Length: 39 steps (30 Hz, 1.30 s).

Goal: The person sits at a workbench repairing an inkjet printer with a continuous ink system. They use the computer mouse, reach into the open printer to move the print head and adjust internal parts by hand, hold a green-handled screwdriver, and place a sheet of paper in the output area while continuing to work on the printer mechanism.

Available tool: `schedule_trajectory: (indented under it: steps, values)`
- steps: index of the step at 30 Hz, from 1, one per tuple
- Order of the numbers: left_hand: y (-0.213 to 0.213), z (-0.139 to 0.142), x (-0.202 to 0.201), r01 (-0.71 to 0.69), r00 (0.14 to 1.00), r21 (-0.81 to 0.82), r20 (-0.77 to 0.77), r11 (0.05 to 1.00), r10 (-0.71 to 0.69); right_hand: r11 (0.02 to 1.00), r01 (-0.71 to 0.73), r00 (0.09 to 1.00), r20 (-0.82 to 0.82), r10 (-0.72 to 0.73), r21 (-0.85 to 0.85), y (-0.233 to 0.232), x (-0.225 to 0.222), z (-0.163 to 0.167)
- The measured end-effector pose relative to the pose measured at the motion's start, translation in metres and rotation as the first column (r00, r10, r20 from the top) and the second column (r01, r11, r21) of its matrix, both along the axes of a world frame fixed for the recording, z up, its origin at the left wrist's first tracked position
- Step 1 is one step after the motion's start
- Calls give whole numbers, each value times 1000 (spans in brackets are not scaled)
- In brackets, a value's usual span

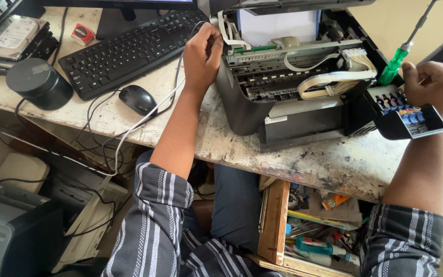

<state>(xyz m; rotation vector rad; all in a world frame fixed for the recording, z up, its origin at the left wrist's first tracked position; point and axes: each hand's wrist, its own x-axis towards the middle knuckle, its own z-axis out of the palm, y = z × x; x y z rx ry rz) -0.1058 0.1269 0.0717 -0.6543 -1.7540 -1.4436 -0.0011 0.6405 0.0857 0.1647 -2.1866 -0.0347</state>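
Note:
An opened black printer (283, 118) with exposed white ribbon cables (329, 79) stands on the worn white worktop (334, 164). My left hand (201, 54) grips the printer's left top edge, beside a white cable. My right hand (434, 87) is closed around a green-handled screwdriver (393, 64) whose shaft points up and away. It also rests against the black ink tank unit (403, 115) with coloured caps, which hangs off the printer's right side.
A black keyboard (129, 46), a black mouse (137, 99), a round black speaker-like object (39, 83) and a hard drive (11, 33) lie at the left. Below the bench an open wooden drawer (275, 220) holds several tools. Another printer (11, 241) sits on the floor at the lower left.

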Motion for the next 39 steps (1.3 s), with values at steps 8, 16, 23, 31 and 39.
schedule_trajectory:
  steps: [8, 16, 23, 31, 39]
  values:
    - [0, -1, 1, 8, 1000, 0, 12, 1000, -8, 1000, -9, 1000, 23, 10, -30, 1, 1, -1]
    - [0, -2, 1, 9, 1000, -2, 2, 1000, -9, 998, 26, 997, 81, -22, -57, -1, 1, 0]
    - [2, -2, 2, 5, 1000, 11, 15, 1000, -5, 977, 19, 988, 155, 14, -212, -7, 4, 5]
    - [3, -2, 3, 24, 999, 13, 34, 1000, -25, 963, 80, 975, 222, -21, -259, -24, 12, 15]
    - [2, -2, 2, 18, 1000, 11, 12, 1000, -18, 952, 16, 974, 219, 54, -305, -15, 7, 8]
